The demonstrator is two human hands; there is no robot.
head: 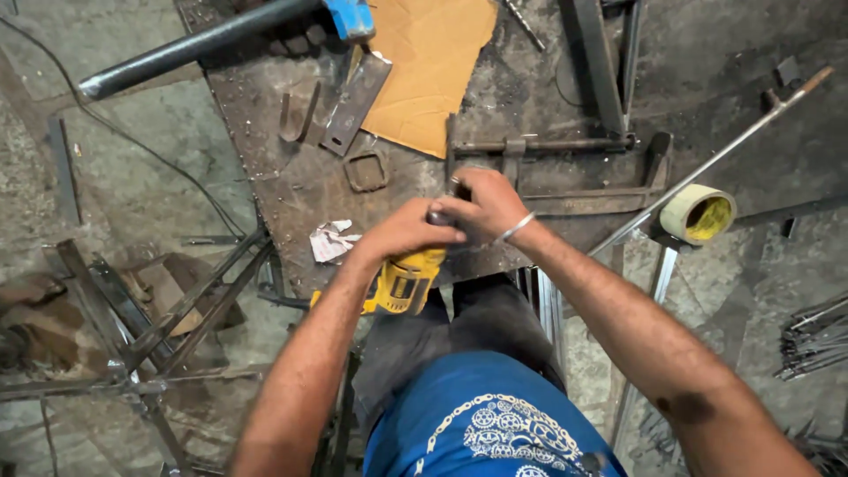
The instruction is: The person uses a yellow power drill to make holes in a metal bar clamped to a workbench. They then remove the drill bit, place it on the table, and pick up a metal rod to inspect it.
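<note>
A grimy metal counter fills the workshop, strewn with scrap, cardboard and a tape roll. From the head view, the left hand is wrapped around the yellow drill at the counter's near edge, while the right hand pinches its front end. I'd worry about fingers so close to the chuck. There is little free room by the clamp bar.

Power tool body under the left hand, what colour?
Yellow and black power tool; clearest in the head view.
</note>
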